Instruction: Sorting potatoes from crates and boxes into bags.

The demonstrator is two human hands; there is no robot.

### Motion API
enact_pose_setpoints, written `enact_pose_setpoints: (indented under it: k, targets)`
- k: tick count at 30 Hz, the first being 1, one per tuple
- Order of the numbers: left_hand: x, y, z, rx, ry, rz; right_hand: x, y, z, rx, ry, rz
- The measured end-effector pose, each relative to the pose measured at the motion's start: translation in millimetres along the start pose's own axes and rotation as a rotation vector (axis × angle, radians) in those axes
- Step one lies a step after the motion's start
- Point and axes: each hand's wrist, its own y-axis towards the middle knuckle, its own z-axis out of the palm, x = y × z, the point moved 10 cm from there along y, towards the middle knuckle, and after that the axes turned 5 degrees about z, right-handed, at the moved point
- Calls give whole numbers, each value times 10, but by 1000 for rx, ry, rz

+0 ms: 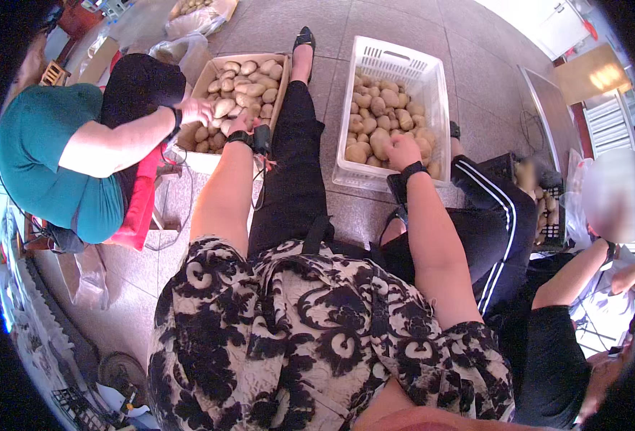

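Observation:
My left hand (244, 125) reaches over the near side of a cardboard box (284, 86) filled with pale potatoes (242, 86). Its fingers are among the potatoes, and whether they grip one is hard to see. My right hand (403, 151) is inside a white plastic crate (441, 97), near its front wall. A large potato (380, 143) lies against the fingers of that hand, but I cannot make out a firm grip. Many brown potatoes (390, 99) fill the lower part of the crate. Both wrists wear dark bands with small devices.
At left a seated co-worker in a teal shirt has a hand (194, 110) over the same box. Another person's striped trouser leg (503, 215) is beside the crate. A black crate (553, 215) with potatoes stands at right. Plastic bags (185, 51) lie beyond the box.

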Motion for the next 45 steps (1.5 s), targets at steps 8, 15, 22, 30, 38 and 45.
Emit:
enact_pose_setpoints:
  k: [8,15,22,30,38,45]
  targets:
    - [-100,79,-166,-36,269,71,34,-80,2,84,19,18]
    - [50,-41,-4,5,173,-8,77,-151,-22,159,-4,62]
    - [403,-530,891,197,-412,-365,138,-176,4,227,-70,53]
    - [697,-1378,1953,532,-446,-602,97,-186,-73,165,-26,58]
    - [1018,-1964,2216,668,-201,-576,-115,-113,-452,-155,127,234]
    - [963,-1997,2169,750,-134,-489,-240,-104,-650,-228,-24,255]
